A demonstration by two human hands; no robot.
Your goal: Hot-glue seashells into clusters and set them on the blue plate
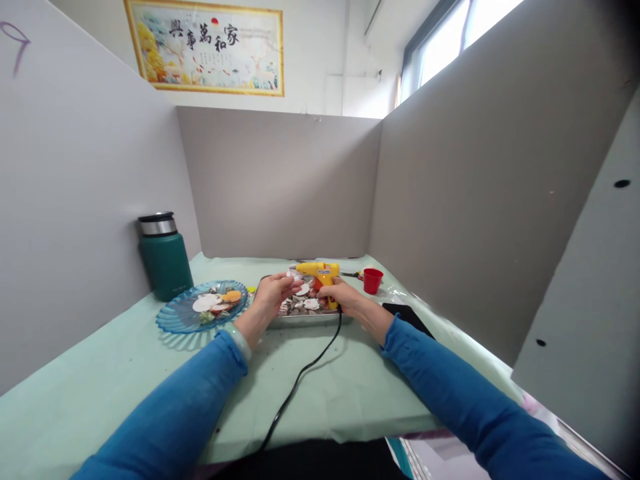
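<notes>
My right hand (336, 292) is wrapped round the handle of a yellow glue gun (317, 269), whose nozzle points left. A black cord runs from the gun's handle down over the table's front edge. My left hand (275, 291) pinches a small whitish piece (294, 274) right by the nozzle; its exact kind is too small to make out. Beneath both hands lies a metal tray (305, 321) holding shells and other white and grey bits. Part of the tray is hidden behind my hands.
A blue scalloped glass plate (173, 323) with shell-like pieces stands at left, beside a green bottle (167, 263). At right are a red cup (372, 281) and a flat black object (407, 316). Grey partitions (280, 183) enclose the green-covered table (380, 387) on three sides.
</notes>
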